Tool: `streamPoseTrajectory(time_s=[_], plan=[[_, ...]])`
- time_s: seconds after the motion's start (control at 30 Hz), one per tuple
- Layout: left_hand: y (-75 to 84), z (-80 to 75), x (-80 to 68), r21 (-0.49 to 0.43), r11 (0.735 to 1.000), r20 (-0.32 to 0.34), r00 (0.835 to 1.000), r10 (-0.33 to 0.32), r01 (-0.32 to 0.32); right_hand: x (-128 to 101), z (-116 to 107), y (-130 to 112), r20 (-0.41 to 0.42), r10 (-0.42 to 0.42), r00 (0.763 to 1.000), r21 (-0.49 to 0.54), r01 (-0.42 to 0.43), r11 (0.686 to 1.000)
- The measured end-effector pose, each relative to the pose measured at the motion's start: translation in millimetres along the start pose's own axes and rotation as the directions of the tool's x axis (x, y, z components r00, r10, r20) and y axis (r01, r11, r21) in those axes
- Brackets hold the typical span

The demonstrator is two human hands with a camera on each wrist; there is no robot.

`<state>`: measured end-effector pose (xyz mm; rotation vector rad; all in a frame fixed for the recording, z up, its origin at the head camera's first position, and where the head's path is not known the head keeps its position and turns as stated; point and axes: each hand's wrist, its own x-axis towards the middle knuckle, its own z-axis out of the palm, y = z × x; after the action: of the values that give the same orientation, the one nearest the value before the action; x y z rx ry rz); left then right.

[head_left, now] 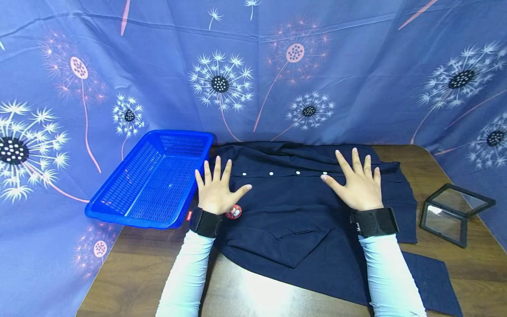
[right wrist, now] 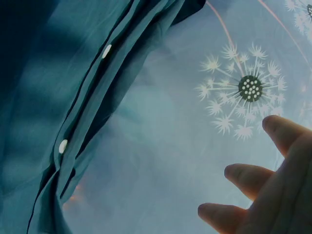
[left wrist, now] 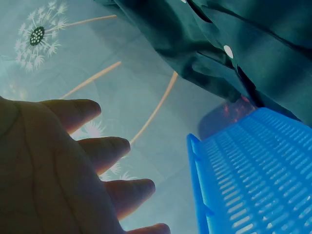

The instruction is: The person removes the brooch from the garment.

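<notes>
A dark navy shirt (head_left: 285,191) with a row of white buttons lies spread across the table. My left hand (head_left: 215,189) is held over its left end, fingers straight and spread, nothing in it. Likewise spread and holding nothing, my right hand (head_left: 360,187) is over the shirt's right part. Whether either palm touches the cloth I cannot tell. Beside the left wrist is a small round red badge (head_left: 233,211) with a picture on it. The wrist views show the left fingers (left wrist: 105,151), the right fingers (right wrist: 251,180) and parts of the buttoned shirt front (right wrist: 83,102).
Left of the shirt stands a blue plastic basket (head_left: 134,221) with slotted walls. At the right, a black hinged frame with clear panes (head_left: 443,224) lies unfolded on the wooden table (head_left: 150,264). A blue dandelion-print cloth (head_left: 257,110) hangs behind.
</notes>
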<state>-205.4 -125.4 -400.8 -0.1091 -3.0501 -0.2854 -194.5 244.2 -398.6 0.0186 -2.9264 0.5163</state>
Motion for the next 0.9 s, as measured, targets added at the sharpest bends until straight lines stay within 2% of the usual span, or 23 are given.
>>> streamPoseTrajectory(time_s=[0.3, 0.5, 0.73, 0.9], plan=[[-0.2, -0.3, -4.1, -0.058, 0.995, 0.023, 0.996, 0.086, -0.084, 0.0, -2.4, -15.3, -0.042, -0.036, 0.998, 0.062, 0.038, 0.997], [-2.7, -2.6, -5.6, -0.087, 0.989, 0.016, 0.993, 0.119, -0.117, 3.0, -2.8, -29.9, -0.041, -0.065, 0.997, 0.071, 0.068, 0.995], [-7.4, -4.5, -5.2, -0.105, 0.980, 0.000, 0.986, 0.168, -0.167, 5.3, 2.8, -45.5, -0.076, -0.119, 0.990, 0.103, 0.127, 0.987], [-9.6, -6.2, -5.7, -0.100, 0.980, -0.003, 0.985, 0.174, -0.173, 5.7, 7.1, -56.2, -0.085, -0.159, 0.984, 0.122, 0.169, 0.978]])
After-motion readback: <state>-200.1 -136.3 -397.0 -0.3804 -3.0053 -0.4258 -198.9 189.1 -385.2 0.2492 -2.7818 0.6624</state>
